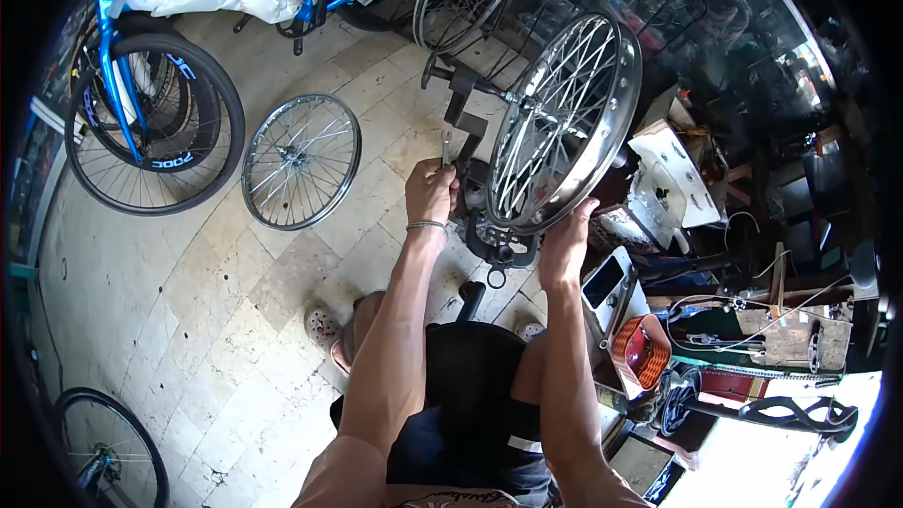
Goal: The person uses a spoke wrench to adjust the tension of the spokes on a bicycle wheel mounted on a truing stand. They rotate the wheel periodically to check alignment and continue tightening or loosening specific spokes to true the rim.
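Note:
A spoked bicycle wheel [616,136] with a shiny metal rim stands tilted in a dark wheel truing stand [461,99] ahead of me. My right hand [564,243] holds the lower edge of the rim, its fingers partly hidden behind it. Left of the stand, my left hand [431,190] is closed around a slim metal tool [446,146] that points upward. The exact kind of this tool is too small to tell. Below the wheel, the stand's dark lower part with a ring [496,277] shows between my forearms.
A loose spoked wheel [301,162] lies on the tiled floor [245,320] to the left. Beyond it is a blue bicycle [118,85] with wrapped tubes. On the right are a phone [604,279], an orange basket [641,355] and a cluttered bench [790,334]. Another wheel [118,433] is lower left.

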Demonstrator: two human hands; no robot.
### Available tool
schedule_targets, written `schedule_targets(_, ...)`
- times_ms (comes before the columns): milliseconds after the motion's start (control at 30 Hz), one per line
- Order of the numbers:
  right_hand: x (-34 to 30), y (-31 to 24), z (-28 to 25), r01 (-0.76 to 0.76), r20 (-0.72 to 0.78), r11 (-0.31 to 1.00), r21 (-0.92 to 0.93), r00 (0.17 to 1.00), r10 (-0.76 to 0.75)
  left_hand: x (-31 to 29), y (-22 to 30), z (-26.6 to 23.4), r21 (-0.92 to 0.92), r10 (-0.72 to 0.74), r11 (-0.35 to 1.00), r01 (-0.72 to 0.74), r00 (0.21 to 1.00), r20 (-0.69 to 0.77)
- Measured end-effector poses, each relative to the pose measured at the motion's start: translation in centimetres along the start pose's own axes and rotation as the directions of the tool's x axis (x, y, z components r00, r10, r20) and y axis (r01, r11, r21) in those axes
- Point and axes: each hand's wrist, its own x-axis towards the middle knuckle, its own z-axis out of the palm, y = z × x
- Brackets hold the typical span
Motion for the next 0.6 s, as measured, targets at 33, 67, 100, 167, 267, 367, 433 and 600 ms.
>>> schedule_targets(33,-0.1,-0.7,0.7,0.047,-0.009,0.999,0.017,0.999,-0.047,0.0,0.1,-0.3,0.019,0.022,1.0,-0.022,1.0,0.003)
schedule_targets(67,0.5,-0.3,0.1,0.089,-0.019,0.995,-0.041,0.996,-0.09,-0.2,0.2,-0.7,0.02,0.029,0.999,-0.029,1.0,-0.008)
schedule_targets(100,0.3,-0.6,-0.1,0.014,-0.059,0.993,-0.118,0.998,-0.021,-0.4,0.4,-1.1,0.02,0.033,0.999,-0.033,0.999,-0.013)
schedule_targets(167,0.0,-0.4,-0.5,-0.118,-0.109,0.978,-0.174,0.989,0.1,-0.6,0.3,-1.8,0.041,0.035,0.999,-0.033,0.998,-0.045)
schedule_targets(267,0.2,0.3,-1.0,-0.208,-0.083,0.962,-0.175,0.977,0.196,-1.5,0.9,-1.3,0.055,0.02,0.998,-0.016,0.997,-0.068)
schedule_targets(367,0.9,-0.1,-0.3,-0.133,0.053,0.955,-0.267,0.987,0.152,-1.8,0.9,-1.4,-0.034,-0.001,0.999,0.002,1.0,0.004)
schedule_targets(433,1.3,0.2,0.2,-0.05,0.003,0.964,-0.261,0.999,0.053,-1.9,0.5,-1.6,-0.105,-0.046,0.993,0.054,0.996,0.077)
schedule_targets(600,0.9,2.0,-0.4,-0.061,-0.175,0.981,-0.182,0.984,0.029,-1.4,-0.1,-0.8,-0.36,-0.092,0.92,0.153,0.979,0.18)
